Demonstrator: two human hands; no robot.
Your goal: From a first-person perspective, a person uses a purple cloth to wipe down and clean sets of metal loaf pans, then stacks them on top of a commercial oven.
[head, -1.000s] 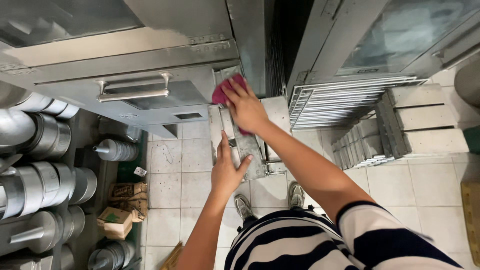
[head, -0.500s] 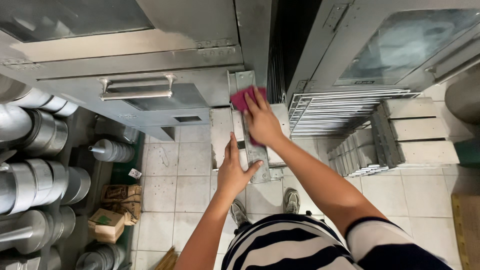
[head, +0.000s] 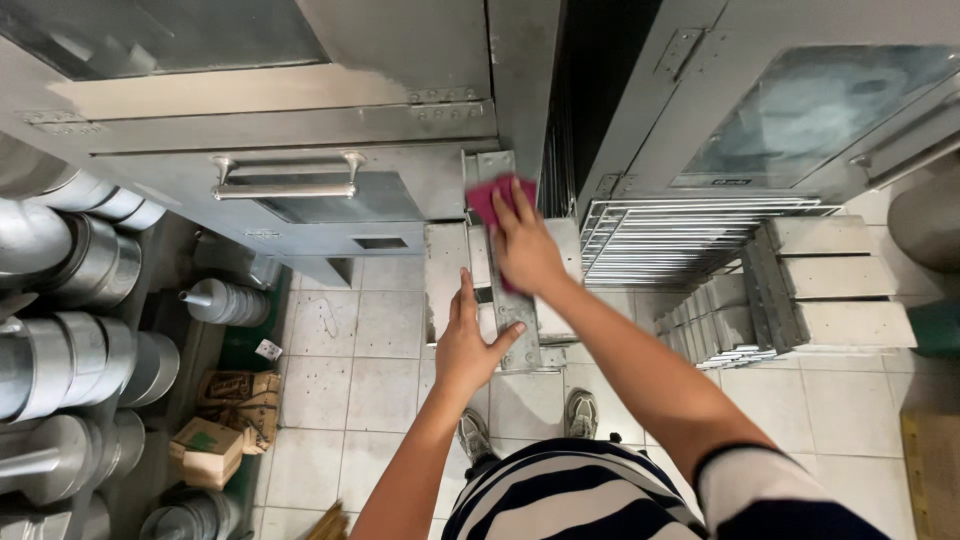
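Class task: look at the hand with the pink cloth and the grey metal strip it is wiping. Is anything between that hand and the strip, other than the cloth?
Nothing visible. The right hand presses the pink cloth onto the metal strip; only the cloth lies between them. The left hand rests against the strip lower down, beside the path rather than across it.

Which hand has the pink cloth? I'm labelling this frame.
The right hand: it presses the pink cloth on the metal frame, while the left hand only steadies that frame, lower down.
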